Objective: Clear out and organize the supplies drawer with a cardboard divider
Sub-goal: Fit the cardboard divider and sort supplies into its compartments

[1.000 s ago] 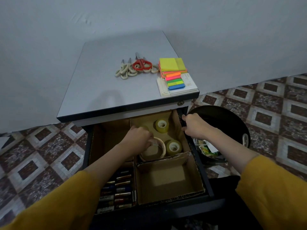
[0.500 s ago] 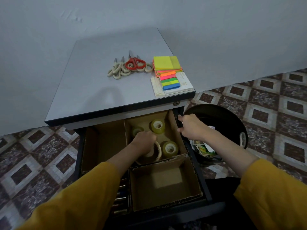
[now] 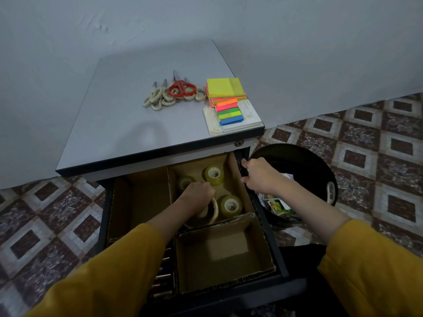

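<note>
The wide masking tape roll (image 3: 212, 215) lies in the back right compartment of the cardboard divider (image 3: 229, 255). The left hand (image 3: 198, 196) curls over it, and the right hand (image 3: 258, 177) grips the drawer (image 3: 273, 239) wall beside the divider. The roll seems light and stiff, and is best pinched through its hole.
</note>
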